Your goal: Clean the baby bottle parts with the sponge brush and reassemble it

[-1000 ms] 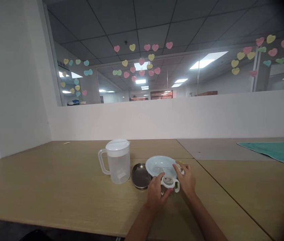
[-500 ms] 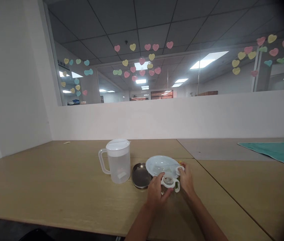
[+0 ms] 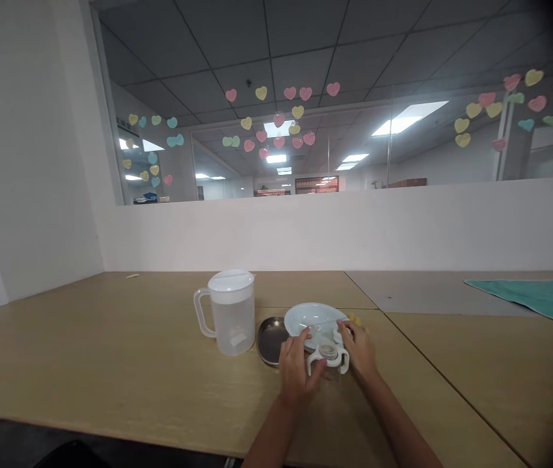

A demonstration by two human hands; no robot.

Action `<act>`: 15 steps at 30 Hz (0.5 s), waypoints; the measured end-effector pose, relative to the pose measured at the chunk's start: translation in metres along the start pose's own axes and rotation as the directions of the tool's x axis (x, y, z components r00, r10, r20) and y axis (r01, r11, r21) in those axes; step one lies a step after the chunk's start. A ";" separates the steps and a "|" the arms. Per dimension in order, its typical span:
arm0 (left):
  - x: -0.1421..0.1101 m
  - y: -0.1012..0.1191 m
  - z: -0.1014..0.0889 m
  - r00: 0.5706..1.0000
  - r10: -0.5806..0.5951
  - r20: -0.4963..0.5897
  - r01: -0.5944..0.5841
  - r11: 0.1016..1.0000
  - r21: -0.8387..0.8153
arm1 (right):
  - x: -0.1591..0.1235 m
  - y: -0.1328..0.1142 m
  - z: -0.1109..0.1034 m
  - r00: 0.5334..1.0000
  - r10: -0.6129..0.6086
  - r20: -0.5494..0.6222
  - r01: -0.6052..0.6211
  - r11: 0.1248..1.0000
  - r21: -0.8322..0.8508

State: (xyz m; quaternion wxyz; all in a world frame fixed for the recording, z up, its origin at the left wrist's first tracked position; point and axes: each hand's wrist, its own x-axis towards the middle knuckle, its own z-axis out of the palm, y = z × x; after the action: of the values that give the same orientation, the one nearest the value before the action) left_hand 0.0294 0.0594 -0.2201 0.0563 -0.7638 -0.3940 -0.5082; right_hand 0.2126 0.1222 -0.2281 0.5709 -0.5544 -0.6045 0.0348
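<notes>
A clear baby bottle with a white two-handled collar (image 3: 329, 354) stands uncapped in front of me, its round mouth facing up. My left hand (image 3: 297, 369) curls round the bottle's left side, thumb in front by the handle and fingers behind. On the other side, my right hand (image 3: 360, 351) pinches a small white ring-shaped cap (image 3: 337, 336), partly covered by its fingers, just behind the bottle. Directly beyond both hands lies a pale blue-white plate (image 3: 300, 315) with clear and white pieces on it that I cannot make out well.
Left of the plate is a dark metal dish (image 3: 270, 341), and beside it a translucent lidded pitcher (image 3: 233, 315) with its handle to the left. Something yellow (image 3: 355, 319) shows behind my right hand. A teal cloth (image 3: 540, 296) lies at the far right of the wooden table (image 3: 110, 364).
My right hand has moved the white cap left and slightly down, closer behind the bottle. My left hand has shifted a little left, its fingers looser around the bottle. The view has moved slightly.
</notes>
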 end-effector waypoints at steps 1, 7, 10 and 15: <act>-0.001 -0.001 -0.002 0.999 -0.018 -0.028 0.019 1.000 0.008 | 0.000 0.001 0.001 0.999 -0.037 0.007 0.038 0.999 -0.026; -0.006 -0.029 -0.029 0.932 -0.153 -0.328 0.214 0.964 0.158 | 0.002 0.012 0.009 0.985 -0.157 0.075 0.164 0.980 -0.109; 0.000 -0.057 -0.056 0.781 -0.235 -0.578 0.396 0.903 0.168 | 0.003 0.014 0.013 0.986 -0.146 0.076 0.152 0.984 -0.089; 0.032 -0.103 -0.108 0.435 -0.430 -0.791 0.712 0.702 0.010 | 0.001 0.012 0.015 0.992 -0.119 -0.043 0.115 0.990 -0.083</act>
State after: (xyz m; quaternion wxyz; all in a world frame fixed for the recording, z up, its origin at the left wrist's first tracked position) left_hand -0.1116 0.0946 -0.1743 0.1640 -0.2821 -0.6554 -0.6812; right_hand 0.2095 0.1366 -0.2403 0.5637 -0.5413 -0.6228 -0.0363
